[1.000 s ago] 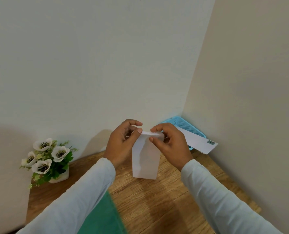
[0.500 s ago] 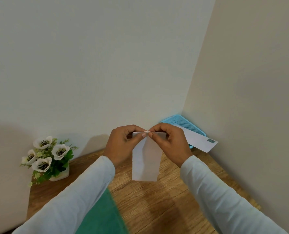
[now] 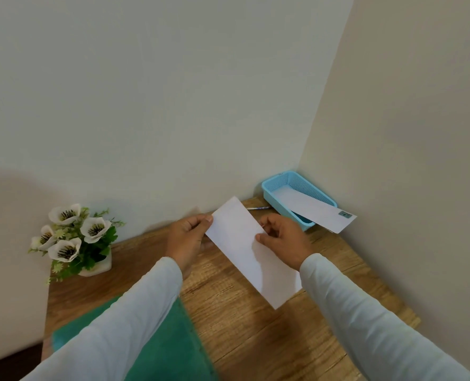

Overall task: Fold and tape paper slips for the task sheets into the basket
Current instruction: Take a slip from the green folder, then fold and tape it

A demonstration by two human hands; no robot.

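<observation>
I hold a long white folded paper slip (image 3: 245, 248) slanting above the wooden table (image 3: 250, 331). My left hand (image 3: 187, 240) pinches its upper left edge. My right hand (image 3: 283, 240) grips its right edge near the middle, thumb on top. A light blue mesh basket (image 3: 272, 188) sits in the far right corner against the walls. Another folded white slip (image 3: 316, 213) with a small dark tape patch lies in the basket and sticks out over its near rim.
A pen (image 3: 257, 208) lies on the table between the basket and the held slip. A white pot of white artificial flowers (image 3: 74, 237) stands at the far left. A green cloth or mat (image 3: 162, 347) lies under my left sleeve. Walls close the back and right.
The slip hung upright from both hands pinching its top edge; now it is turned slantwise and lowered, with my right hand moved down to its side edge.
</observation>
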